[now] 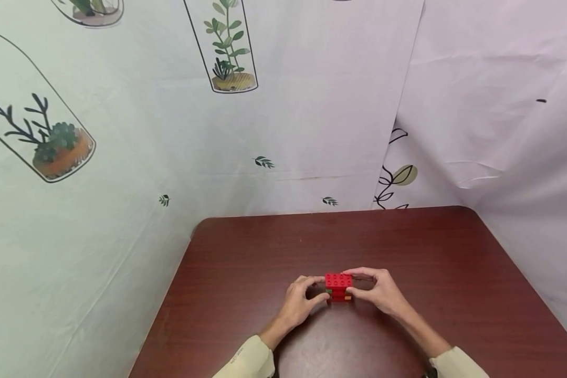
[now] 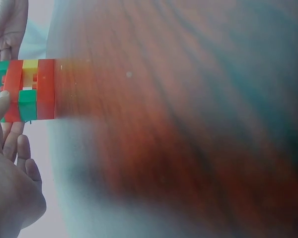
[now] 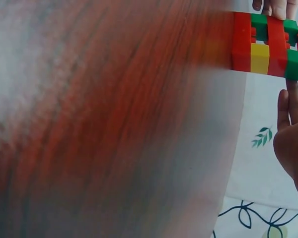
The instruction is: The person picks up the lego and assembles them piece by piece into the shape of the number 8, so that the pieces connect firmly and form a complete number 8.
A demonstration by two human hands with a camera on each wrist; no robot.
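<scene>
A small stack of toy building bricks (image 1: 338, 281) stands on the table between both hands, a studded red brick on top. From the left side, my left hand (image 1: 296, 303) grips it, thumb at the front and fingers toward the back. My right hand (image 1: 382, 293) pinches the right side near the top, thumb in front and a finger behind. In the left wrist view, a red bottom brick (image 2: 46, 89) lies under a green brick (image 2: 27, 105) and a yellow brick (image 2: 30, 73). The right wrist view shows another red layer (image 3: 276, 47) and green bricks (image 3: 294, 64) above.
The dark reddish-brown tabletop (image 1: 245, 252) has rounded far corners. Behind it and along both sides hangs a pale cloth (image 1: 312, 121) printed with plants and leaves. Light sleeves (image 1: 250, 359) cover both forearms near the front.
</scene>
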